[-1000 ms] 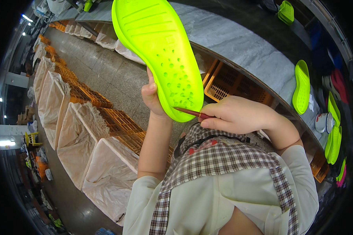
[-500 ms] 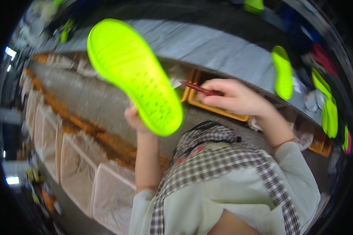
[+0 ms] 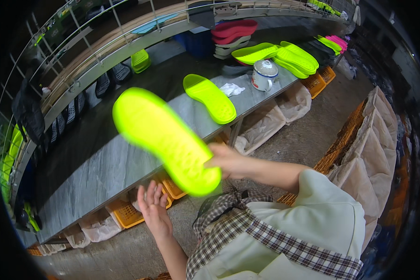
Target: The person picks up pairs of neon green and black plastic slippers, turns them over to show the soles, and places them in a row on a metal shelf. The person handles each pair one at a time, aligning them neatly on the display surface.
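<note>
Beside a grey workbench (image 3: 105, 175), gripping a neon-yellow sole (image 3: 165, 142) in the right hand (image 3: 227, 161), with the left hand (image 3: 156, 213) loosely spread.

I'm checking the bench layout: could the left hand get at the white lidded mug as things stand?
Probably not directly: the left hand is empty, but the green insole and right hand holding it lie across the way to the white lidded mug.

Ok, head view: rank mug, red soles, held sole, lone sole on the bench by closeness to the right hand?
1. Held sole: in the right hand.
2. Lone sole: on the bench, near its edge.
3. Mug: right of that sole.
4. Red soles: stacked farther back.
</note>
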`<state>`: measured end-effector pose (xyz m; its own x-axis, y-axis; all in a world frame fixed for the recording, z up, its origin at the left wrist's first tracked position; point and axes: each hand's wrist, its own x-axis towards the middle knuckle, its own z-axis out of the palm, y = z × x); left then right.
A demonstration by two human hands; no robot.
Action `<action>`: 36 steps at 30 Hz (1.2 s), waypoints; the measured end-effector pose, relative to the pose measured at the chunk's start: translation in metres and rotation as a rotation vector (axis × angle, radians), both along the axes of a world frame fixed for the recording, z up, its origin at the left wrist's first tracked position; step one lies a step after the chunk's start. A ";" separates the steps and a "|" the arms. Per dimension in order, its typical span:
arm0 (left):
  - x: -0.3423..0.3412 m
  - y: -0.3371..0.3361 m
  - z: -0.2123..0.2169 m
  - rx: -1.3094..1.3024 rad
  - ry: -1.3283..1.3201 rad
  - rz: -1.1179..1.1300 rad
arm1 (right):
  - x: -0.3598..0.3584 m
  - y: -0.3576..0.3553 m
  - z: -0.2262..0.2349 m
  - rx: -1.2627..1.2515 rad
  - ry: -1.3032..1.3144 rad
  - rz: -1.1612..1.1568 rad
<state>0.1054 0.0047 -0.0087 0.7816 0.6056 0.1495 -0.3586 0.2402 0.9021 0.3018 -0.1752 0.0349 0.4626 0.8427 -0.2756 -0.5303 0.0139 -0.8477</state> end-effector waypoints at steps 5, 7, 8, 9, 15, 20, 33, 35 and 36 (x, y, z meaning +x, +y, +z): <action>0.001 -0.009 -0.028 -0.135 0.113 -0.005 | 0.088 -0.067 0.032 -0.047 -0.384 -0.777; 0.000 -0.015 -0.038 -0.149 0.199 -0.004 | 0.123 -0.089 0.039 -0.126 -0.356 -0.890; 0.001 -0.017 -0.043 -0.162 0.245 0.001 | 0.143 -0.090 0.037 -0.180 -0.373 -0.962; 0.001 -0.022 -0.047 -0.166 0.285 0.009 | 0.166 -0.090 0.035 -0.156 -0.406 -1.013; 0.010 -0.029 -0.066 0.280 0.510 -0.185 | 0.320 -0.062 0.018 -0.060 -0.223 -1.106; 0.008 -0.035 -0.089 0.734 0.780 -0.336 | 0.378 -0.030 -0.002 -0.184 -0.068 -1.235; -0.007 -0.041 -0.146 0.902 0.864 -0.647 | 0.263 -0.045 0.029 -0.134 -0.318 -0.839; -0.011 -0.042 -0.153 0.973 0.863 -0.646 | 0.240 -0.041 0.030 -0.062 -0.377 -0.746; -0.014 -0.042 -0.157 1.014 0.860 -0.645 | 0.228 -0.036 0.029 -0.052 -0.391 -0.718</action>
